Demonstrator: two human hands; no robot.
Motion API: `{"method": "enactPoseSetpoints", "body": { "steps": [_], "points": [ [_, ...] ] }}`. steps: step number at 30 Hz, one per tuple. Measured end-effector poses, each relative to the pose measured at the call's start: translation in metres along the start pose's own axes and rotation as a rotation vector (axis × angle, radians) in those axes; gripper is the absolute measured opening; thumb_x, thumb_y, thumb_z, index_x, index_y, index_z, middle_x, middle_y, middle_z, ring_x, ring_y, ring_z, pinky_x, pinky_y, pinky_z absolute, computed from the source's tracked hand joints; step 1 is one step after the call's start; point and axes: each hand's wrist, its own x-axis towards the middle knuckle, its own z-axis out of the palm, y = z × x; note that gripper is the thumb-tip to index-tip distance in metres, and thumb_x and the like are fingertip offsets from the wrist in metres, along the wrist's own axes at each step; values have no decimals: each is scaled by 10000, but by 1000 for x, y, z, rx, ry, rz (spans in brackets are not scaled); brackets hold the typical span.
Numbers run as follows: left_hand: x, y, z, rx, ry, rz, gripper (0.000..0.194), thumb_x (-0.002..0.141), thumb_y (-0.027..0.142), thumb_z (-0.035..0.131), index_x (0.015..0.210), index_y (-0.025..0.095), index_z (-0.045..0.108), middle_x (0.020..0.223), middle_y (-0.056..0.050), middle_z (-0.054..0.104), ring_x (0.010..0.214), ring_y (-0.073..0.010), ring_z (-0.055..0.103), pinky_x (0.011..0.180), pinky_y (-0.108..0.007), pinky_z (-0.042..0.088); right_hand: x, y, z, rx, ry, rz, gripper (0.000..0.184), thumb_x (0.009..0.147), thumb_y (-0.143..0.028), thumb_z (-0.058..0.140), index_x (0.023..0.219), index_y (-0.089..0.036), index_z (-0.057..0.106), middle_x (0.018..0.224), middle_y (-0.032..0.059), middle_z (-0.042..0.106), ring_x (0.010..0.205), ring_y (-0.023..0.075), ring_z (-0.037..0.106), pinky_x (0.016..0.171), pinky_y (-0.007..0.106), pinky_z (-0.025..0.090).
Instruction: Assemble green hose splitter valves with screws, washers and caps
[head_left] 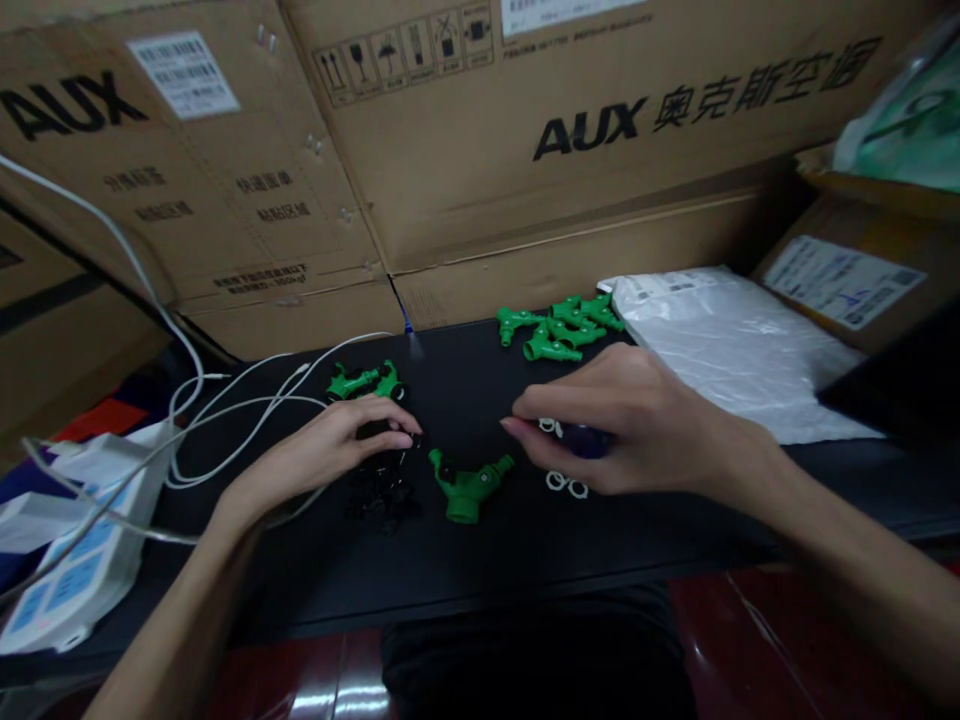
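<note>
My left hand (341, 435) pinches a small black part (417, 440) between thumb and fingertips, above a pile of small black parts (382, 495). My right hand (637, 425) is closed around a dark blue, handle-like object (585, 441); most of it is hidden by the fingers, so its kind is unclear. Between the hands a green Y-shaped hose connector (465, 490) lies on the black table, with a black piece on its left branch. Several white rings (566, 485) lie under and beside the right hand. Just behind the left hand are green connectors with black pieces (365, 381).
Several green connectors (559, 328) lie at the back of the table, beside a white plastic package (727, 340). White cables (187, 400) and a power strip (97, 550) occupy the left. Large cardboard boxes (450, 150) stand behind, and another box (862, 250) is at right.
</note>
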Motion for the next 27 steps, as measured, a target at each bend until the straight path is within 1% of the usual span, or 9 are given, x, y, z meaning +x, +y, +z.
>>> {"method": "enactPoseSetpoints", "body": {
  "steps": [3,6,8,10,12,16,22,25,27],
  "points": [
    [14,10,-2,-131,42,21,291,968,463,609,1138,247,706,1137,-24,730,1052,-222,663,936,-350,515,5,10,8,-42,-2,-8,217,956,-184,552,747,-182,609,552,-55,534,465,79,369,494,277,239],
    [29,22,1,-218,103,156,265,964,391,631,1162,232,707,1164,-42,714,1092,-222,644,953,-342,517,10,20,17,-93,-37,4,211,985,-236,545,816,-169,651,616,-31,593,502,86,408,516,273,261],
    [36,28,5,-245,175,248,215,954,358,653,1105,222,725,1149,-49,702,1085,-218,639,962,-343,516,11,25,22,-112,-59,18,223,999,-283,553,870,-153,681,649,-16,617,521,93,431,523,278,267],
    [39,31,11,-287,248,289,163,936,331,682,1041,215,729,1127,-51,695,1080,-217,640,961,-346,523,10,28,25,-106,-74,31,243,1007,-322,562,920,-140,699,684,-3,636,545,98,462,529,278,279],
    [38,31,19,-371,283,252,141,922,302,698,1028,209,711,1089,-48,700,1037,-208,665,922,-342,549,9,29,28,-93,-85,37,250,1010,-338,568,970,-134,707,708,3,644,563,101,489,530,272,289],
    [33,33,30,-598,283,154,262,845,257,782,1063,193,651,964,-14,710,852,-171,722,829,-313,588,6,29,33,-64,-94,26,257,1020,-317,556,1028,-115,715,723,4,639,569,102,510,520,266,299],
    [31,35,33,-575,260,145,205,779,211,841,930,203,704,849,30,699,790,-131,700,751,-236,559,4,29,38,7,-114,47,207,1015,-267,580,1072,-122,717,759,-7,652,574,92,507,527,269,315],
    [32,35,34,-655,241,110,221,756,206,856,919,200,706,856,34,699,777,-122,695,732,-224,555,1,29,41,69,-93,46,182,1000,-234,609,1109,-122,701,809,-6,682,607,83,537,553,251,347],
    [32,36,34,-746,206,78,194,789,203,823,938,194,699,860,30,710,750,-110,693,709,-212,550,0,29,43,105,-78,59,168,990,-218,621,1094,-111,698,824,1,694,622,79,551,568,239,365]
  ]
}}
